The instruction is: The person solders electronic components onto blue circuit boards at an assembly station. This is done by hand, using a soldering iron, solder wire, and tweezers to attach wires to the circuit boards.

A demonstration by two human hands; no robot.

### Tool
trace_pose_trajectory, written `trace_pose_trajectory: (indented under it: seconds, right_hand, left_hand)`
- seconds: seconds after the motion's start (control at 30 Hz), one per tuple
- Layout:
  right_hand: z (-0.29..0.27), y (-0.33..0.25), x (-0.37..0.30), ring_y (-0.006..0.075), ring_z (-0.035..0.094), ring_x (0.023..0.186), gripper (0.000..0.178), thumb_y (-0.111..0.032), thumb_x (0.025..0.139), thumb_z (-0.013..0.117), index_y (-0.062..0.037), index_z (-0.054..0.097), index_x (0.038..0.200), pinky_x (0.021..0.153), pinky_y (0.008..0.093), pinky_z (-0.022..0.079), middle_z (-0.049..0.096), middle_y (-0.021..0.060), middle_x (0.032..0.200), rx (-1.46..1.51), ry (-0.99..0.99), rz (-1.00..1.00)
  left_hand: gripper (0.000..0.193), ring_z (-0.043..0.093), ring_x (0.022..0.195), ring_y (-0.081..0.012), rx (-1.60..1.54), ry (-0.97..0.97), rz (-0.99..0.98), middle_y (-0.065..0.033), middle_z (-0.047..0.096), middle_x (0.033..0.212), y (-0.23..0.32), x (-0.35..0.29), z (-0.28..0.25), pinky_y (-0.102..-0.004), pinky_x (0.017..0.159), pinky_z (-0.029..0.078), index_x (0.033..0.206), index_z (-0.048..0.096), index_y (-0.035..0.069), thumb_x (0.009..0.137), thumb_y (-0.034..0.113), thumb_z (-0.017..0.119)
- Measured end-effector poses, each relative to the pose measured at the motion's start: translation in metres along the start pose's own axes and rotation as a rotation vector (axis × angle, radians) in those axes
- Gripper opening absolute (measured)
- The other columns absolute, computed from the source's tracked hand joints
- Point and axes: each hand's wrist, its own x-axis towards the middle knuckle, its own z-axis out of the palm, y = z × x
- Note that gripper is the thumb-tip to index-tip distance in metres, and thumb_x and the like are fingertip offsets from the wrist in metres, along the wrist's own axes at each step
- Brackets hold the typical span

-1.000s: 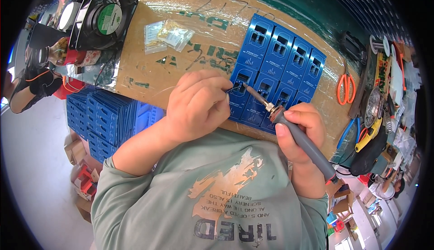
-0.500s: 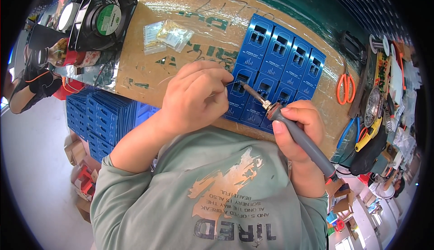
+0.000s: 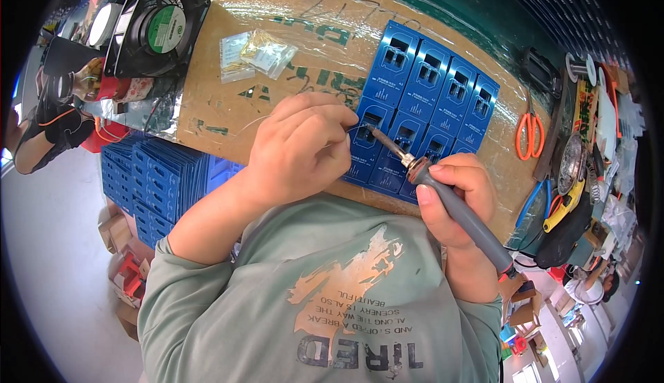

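A blue circuit board panel (image 3: 418, 110), divided into several units with dark cut-outs, lies on the brown cardboard. My right hand (image 3: 460, 193) is wrapped round the grey handle of a soldering iron (image 3: 477, 227). The iron's tip rests at or just above the cut-out of a unit in the panel's left column. Over the panel's left edge, my left hand (image 3: 301, 144) is closed in a pinch close to that tip. A thin strand of solder wire (image 3: 252, 124) trails out behind it; the fingers hide the wire's working end.
Small bags of gold pins (image 3: 259, 54) lie beyond my left hand, near a black fan (image 3: 159, 26). Stacked blue boards (image 3: 155, 182) stand at the left. Orange-handled scissors (image 3: 530, 135), a yellow utility knife (image 3: 561, 213) and other tools crowd the right side.
Both hands and the iron stay nearly in place. The trailing solder wire has shifted slightly, and the left fingers have moved a little.
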Motion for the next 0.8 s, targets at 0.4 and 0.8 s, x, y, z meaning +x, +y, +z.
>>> trace_pose_trajectory:
  seconds: [0.4, 0.8]
  right_hand:
    - [0.0009, -0.0029, 0.0032, 0.0239, 0.065, 0.064, 0.027, -0.005, 0.072, 0.079, -0.0001, 0.064, 0.095, 0.055, 0.0306, 0.052, 0.067, 0.0145, 0.079, 0.010, 0.010, -0.018]
    - [0.0023, -0.0033, 0.0046, 0.0237, 0.065, 0.063, 0.026, -0.005, 0.072, 0.079, -0.0007, 0.064, 0.094, 0.055, 0.0306, 0.052, 0.067, 0.0135, 0.078, -0.019, -0.003, -0.025]
  left_hand:
    - [0.024, 0.069, 0.083, -0.0251, -0.044, -0.026, -0.030, -0.0060, 0.070, 0.089, -0.0017, 0.0010, -0.0036, -0.0351, 0.069, 0.055, 0.080, 0.054, 0.006, 0.065, -0.009, 0.066]
    - [0.024, 0.069, 0.084, -0.0249, -0.009, -0.016, 0.002, -0.0050, 0.070, 0.091, -0.0021, 0.0008, -0.0020, -0.0354, 0.070, 0.055, 0.078, 0.054, 0.008, 0.065, -0.008, 0.067]
